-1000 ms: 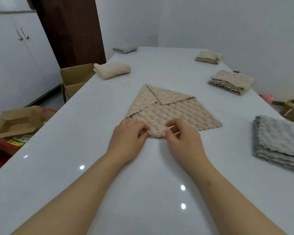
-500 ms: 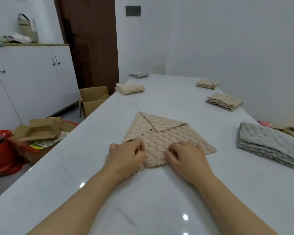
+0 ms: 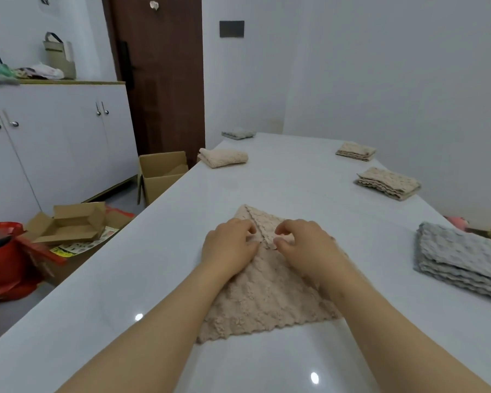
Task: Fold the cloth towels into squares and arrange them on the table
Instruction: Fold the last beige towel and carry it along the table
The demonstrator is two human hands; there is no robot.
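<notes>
While no writing is legible, both hands, left and right, seemingly pinch the beige towel

Under your hands lies a beige nubbly cloth towel, rough and matt, on the glossy smooth white table; the grey towel stack looks equally bumpy, the brown cardboard box dull

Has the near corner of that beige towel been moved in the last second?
Yes. Both hands carried it away from the person, over the beige towel toward its far corner, on the white table.
</notes>
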